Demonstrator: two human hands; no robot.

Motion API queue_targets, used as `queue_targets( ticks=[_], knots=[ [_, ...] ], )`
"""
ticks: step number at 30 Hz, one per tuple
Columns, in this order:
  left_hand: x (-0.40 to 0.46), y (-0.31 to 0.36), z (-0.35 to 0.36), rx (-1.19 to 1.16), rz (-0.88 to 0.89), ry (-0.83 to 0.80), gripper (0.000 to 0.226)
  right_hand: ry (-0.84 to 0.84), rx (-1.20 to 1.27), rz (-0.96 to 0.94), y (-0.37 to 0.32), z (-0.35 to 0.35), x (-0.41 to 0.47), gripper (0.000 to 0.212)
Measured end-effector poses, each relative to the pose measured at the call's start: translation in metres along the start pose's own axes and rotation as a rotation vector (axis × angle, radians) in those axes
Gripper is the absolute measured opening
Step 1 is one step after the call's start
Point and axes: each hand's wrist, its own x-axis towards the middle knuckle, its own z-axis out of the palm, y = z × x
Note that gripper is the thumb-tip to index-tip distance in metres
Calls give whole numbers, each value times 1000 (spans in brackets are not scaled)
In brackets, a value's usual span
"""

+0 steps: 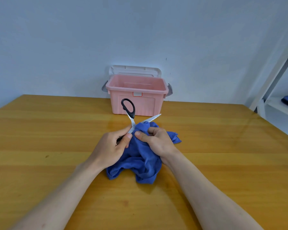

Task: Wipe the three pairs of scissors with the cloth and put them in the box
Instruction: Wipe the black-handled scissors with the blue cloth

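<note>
the left hand (114, 143) pinches the scissors (131, 117) low down, blades splayed open above the bench (40, 130). they look light, stiff and slick, sharp at the tip, so the black loop seems the safest hold. the right hand (154, 140) bunches the soft, limp cloth (140, 163) round one blade. the box (136, 95) stands open behind.

A plain indoor room, perhaps a dormitory, was suggested by a bare pale wall (56, 39), a varnished wooden table (40, 133) and a white bunk-style frame (273, 75) at right
</note>
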Motion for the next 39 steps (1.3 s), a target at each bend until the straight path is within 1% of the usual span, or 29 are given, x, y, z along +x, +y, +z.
queue_targets(
  ticks=[3, 6, 9, 11, 14, 16, 19, 23, 25, 27, 30, 33, 34, 35, 39],
  knots=[
    [0, 1, 0, -16, -39, 26, 38, 11, -177, -40, -4, -2, -1, 48],
    [0, 3, 0, -15, -39, 39, 38, 18, -294, -35, -5, -5, -1, 49],
    [0, 5, 0, -25, -36, 58, 38, 11, -303, -37, -5, -8, -3, 50],
    [1, 4, 0, -35, -38, 84, 37, -3, -238, -72, -3, -10, -6, 45],
    [3, 2, -4, -54, -35, 81, 39, -18, -99, -113, 0, -10, -8, 17],
    [3, 0, -3, -68, -30, 61, 39, -44, -13, -109, 2, -9, -8, 6],
    [3, -3, -1, -130, -65, 43, 36, -118, 99, -56, 2, -8, -9, 14],
    [4, -2, -2, -225, -86, 23, 39, -228, 229, -29, -2, -6, -12, 21],
    [4, -2, -3, -260, -73, 17, 41, -251, 307, -16, -4, -5, -12, 23],
    [4, -3, -3, -248, -53, 20, 43, -226, 336, -8, -5, -4, -11, 21],
    [5, -5, -5, -215, -37, 56, 47, -141, 305, -20, -5, 0, -10, 14],
    [5, -3, -6, -194, -45, 102, 48, -74, 209, -60, -3, 2, -7, 7],
    [5, -2, -6, -184, -47, 115, 45, -48, 149, -74, -2, 2, -6, 3],
    [5, -2, -6, -171, -45, 129, 41, -19, 84, -85, -2, 2, -6, 6],
    [6, -8, -8, -182, -63, 148, 29, 81, -103, -78, -1, 2, -5, 35]
  ],
)
